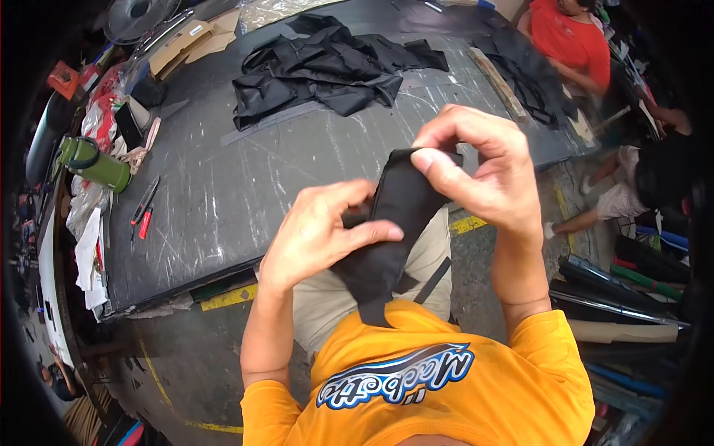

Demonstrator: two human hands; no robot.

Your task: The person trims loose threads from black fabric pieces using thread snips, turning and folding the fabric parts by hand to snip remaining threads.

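A black fabric piece [405, 197] hangs in front of my body, above my lap, with a narrow strip dangling at its lower end. At its upper edge my right hand [483, 160] pinches the cloth between thumb and fingers. My left hand [327, 230] grips its left side, the thumb lying across the front and the fingers partly hidden behind it. Beyond my hands, a heap of black fabric [320, 67] lies crumpled on the dark, scratched table [201, 193].
On the table's left are a green bottle [97, 163], red-handled scissors [146, 208], plastic bags and cardboard [178, 48]. A wooden strip [498, 83] lies at the right. A person in red [573, 41] is at the far right; another stands nearer. Rolled materials [625, 297] lie right.
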